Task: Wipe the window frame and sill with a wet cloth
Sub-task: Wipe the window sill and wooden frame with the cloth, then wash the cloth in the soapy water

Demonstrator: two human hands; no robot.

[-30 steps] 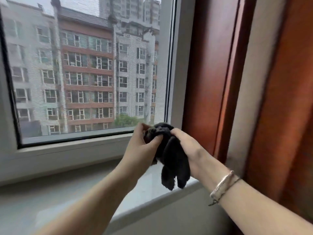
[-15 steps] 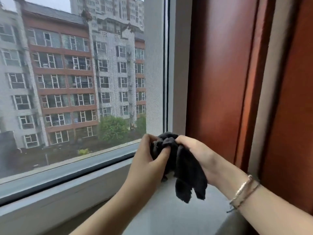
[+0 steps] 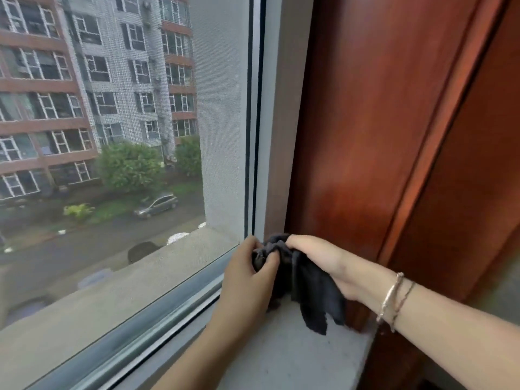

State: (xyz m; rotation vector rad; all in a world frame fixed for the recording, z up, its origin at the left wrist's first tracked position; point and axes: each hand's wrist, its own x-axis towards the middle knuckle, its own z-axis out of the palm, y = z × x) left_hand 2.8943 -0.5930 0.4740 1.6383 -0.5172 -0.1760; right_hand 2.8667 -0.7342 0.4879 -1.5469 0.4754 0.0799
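From where I sit, the view has swung right and dropped over the last second: more of the street shows through the glass, and the sill (image 3: 295, 358) now fills the lower middle. Both hands have travelled with the cloth (image 3: 306, 280) toward the right end of the sill, and the bundle has come down from mid-air to the corner where the white window frame (image 3: 277, 136) meets the red-brown wooden side panel (image 3: 351, 136).

My left hand (image 3: 247, 274) has its grip closed on the left part of the bunched cloth, thumb pinching over the top. My right hand (image 3: 318, 257) holds the other part, fingers curled over the top fold; a bracelet (image 3: 391, 299) sits on that wrist. The cloth's loose tails hang down and look to reach the sill near its right edge, though I cannot tell whether they actually touch.

I judge this as the cloth still being gathered into a pad, now placed at the corner where a stroke could begin. No wiped streak shows on the sill or frame, so the wiping itself looks not yet started here.
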